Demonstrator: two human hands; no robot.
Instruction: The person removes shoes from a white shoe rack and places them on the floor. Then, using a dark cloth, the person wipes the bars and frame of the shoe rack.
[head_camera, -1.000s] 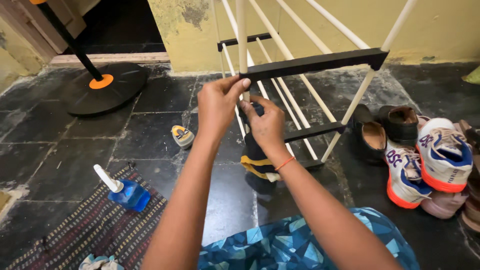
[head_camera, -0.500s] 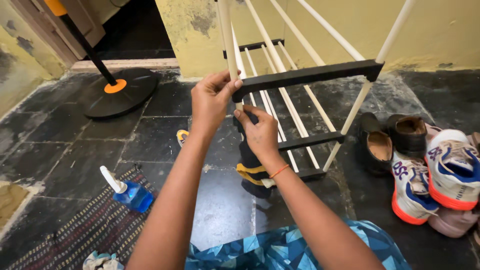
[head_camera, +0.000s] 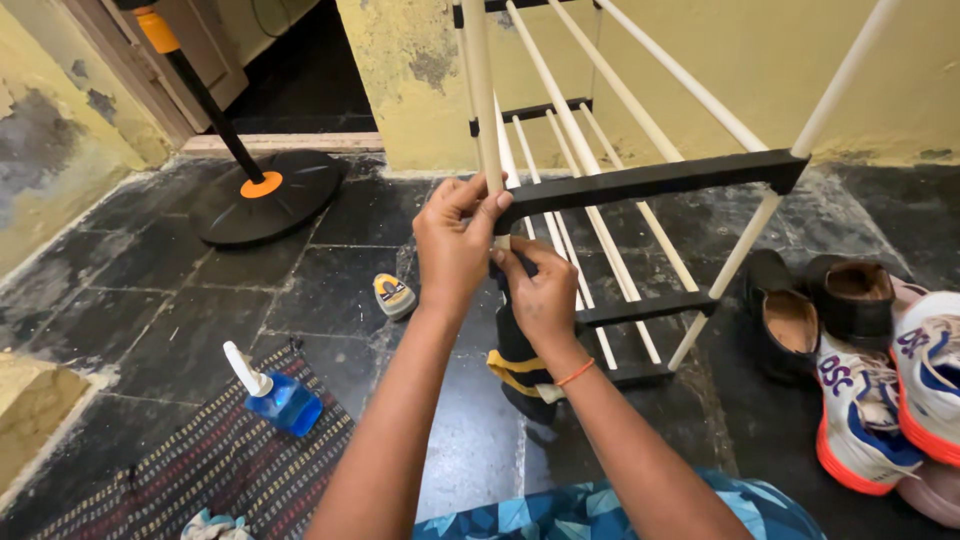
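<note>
A shoe rack of cream rods and black cross bars stands on the dark stone floor against a yellow wall. My left hand grips the rack's near corner post where it meets the black bar. Just below, my right hand holds a dark cloth with a yellow stripe wrapped round the same post. The cloth hangs down toward the floor.
Several shoes lie at the right of the rack. A blue spray bottle rests on a patterned mat at the left. A small shoe-polish sponge lies on the floor, and a black round stand base sits near the doorway.
The view has shifted, so the rack and my hands sit lower and further right in frame. My right hand with the cloth stays just under the left on the post.
</note>
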